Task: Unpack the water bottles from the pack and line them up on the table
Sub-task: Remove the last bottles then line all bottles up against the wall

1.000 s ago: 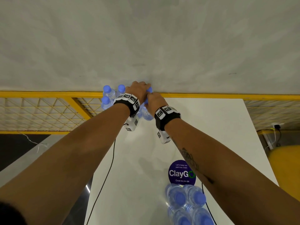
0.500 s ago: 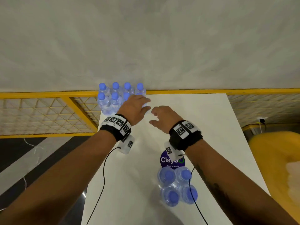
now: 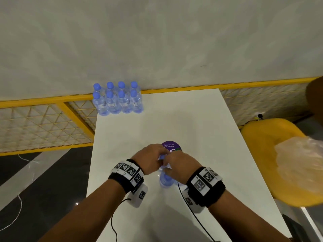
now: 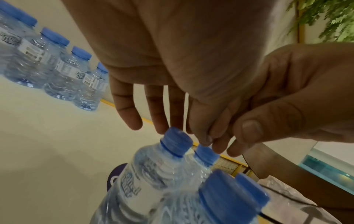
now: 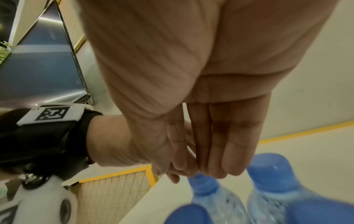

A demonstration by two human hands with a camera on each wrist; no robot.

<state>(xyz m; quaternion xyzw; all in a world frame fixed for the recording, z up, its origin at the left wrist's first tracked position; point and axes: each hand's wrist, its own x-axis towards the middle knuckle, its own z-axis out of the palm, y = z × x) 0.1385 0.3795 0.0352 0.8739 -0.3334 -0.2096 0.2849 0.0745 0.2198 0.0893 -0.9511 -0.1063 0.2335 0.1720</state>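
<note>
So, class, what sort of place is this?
Probably an office pantry or canteen: a white table bearing a round clean-up sticker, a yellow chair beside it, and yellow mesh railing behind.

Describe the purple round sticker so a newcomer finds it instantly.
Start at the long white table. Halfway along its middle, just beyond both hands, lies the purple round sticker. It is the only flat, dark printed disc there; the bottles at the far left corner are clear with blue caps.

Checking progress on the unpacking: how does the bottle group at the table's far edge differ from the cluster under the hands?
The far group counts eight bottles in two rows, untouched. The near cluster is four bottles, with the left hand and right hand reaching down at its caps. Both have blue caps, clear bodies and stand upright on the white table.
</note>
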